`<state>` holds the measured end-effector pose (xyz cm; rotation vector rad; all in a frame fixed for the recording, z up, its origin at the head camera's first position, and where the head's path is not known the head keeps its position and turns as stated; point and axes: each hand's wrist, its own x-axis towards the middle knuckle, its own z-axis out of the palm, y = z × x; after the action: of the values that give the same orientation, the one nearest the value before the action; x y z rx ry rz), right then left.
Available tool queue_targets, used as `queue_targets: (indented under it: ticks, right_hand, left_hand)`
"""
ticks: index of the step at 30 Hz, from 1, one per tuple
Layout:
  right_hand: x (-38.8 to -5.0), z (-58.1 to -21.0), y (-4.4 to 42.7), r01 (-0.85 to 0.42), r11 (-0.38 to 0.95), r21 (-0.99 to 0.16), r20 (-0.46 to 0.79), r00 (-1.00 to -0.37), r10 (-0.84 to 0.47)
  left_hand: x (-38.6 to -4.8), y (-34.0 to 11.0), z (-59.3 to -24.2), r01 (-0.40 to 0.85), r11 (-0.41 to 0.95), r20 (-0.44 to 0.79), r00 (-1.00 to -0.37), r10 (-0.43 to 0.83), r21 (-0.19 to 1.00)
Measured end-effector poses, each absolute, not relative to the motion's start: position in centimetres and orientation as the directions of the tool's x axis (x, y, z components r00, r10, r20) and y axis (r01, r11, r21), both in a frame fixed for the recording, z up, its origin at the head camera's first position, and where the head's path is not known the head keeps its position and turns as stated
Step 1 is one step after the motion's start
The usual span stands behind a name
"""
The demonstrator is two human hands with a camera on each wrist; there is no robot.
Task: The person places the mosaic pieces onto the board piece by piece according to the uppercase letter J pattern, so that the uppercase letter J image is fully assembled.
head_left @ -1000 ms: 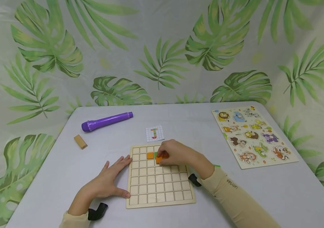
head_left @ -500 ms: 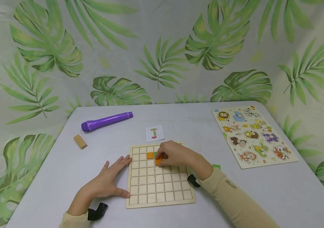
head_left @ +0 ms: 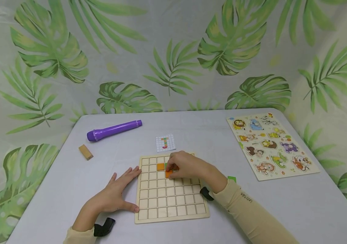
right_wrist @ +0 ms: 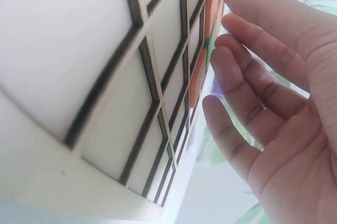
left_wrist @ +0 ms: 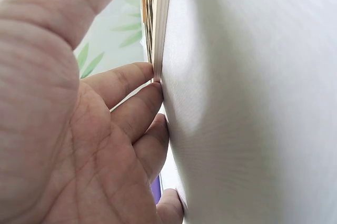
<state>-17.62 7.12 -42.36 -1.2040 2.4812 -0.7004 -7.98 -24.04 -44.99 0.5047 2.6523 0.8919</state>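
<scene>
My left hand (head_left: pixel 115 193) rests at the left edge of a square wooden grid board (head_left: pixel 161 202), its fingers spread and touching the rim; the left wrist view shows the fingertips against the board's side (left_wrist: pixel 162 29). Over the upper part of the board, my right hand (head_left: pixel 188 166) pinches an orange square tile (head_left: pixel 168 174) with thumb and forefinger, low at a grid cell in the third row. Directly above it sits a green tile (head_left: pixel 166 165), partly hidden by the fingers. Another orange tile (head_left: pixel 160 166) lies left of the green one, and a further orange tile (head_left: pixel 176 167) shows behind the hand.
A small printed card (head_left: pixel 165 142) with a coloured pattern lies beyond the board. A purple toy microphone (head_left: pixel 113 130) and a wooden block (head_left: pixel 86 152) are at the left. On the right lies an animal puzzle board (head_left: pixel 271 145). A green piece (head_left: pixel 232 178) peeks out behind the right sleeve.
My right hand has shifted slightly toward me and left, bringing the orange tile down from a tilt to lie nearly flat at the cell. The left hand stays where it was.
</scene>
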Motion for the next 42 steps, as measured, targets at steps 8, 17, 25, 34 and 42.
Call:
queue_targets:
  ticks: [8,17,25,34,42]
  right_hand:
    - [-17.6,-42.0,7.5,-0.651,0.532,-0.542,-0.044,-0.61,-0.791]
    - [-17.6,-41.2,9.1,-0.571,0.606,-0.554,-0.098,-0.678,-0.729]
    - [-17.6,-40.4,12.5,-0.552,0.636,-0.54,-0.103,-0.706,-0.701]
    - [-17.3,-40.0,17.3,-0.509,0.665,-0.546,-0.111,-0.743,-0.66]
    - [-16.3,-39.5,21.2,-0.433,0.721,-0.541,-0.16,-0.789,-0.594]
  left_hand:
    - [-8.0,-24.0,-44.9,0.239,0.742,-0.161,-0.891,0.424,0.626]
    - [-8.0,-24.0,-44.9,0.238,0.744,-0.159,-0.894,0.42,0.624]
    - [-8.0,-24.0,-45.0,0.236,0.748,-0.162,-0.895,0.417,0.62]
    - [-8.0,-23.9,-45.0,0.239,0.746,-0.16,-0.893,0.42,0.622]
    - [-7.9,-24.0,-45.0,0.233,0.746,-0.164,-0.894,0.417,0.624]
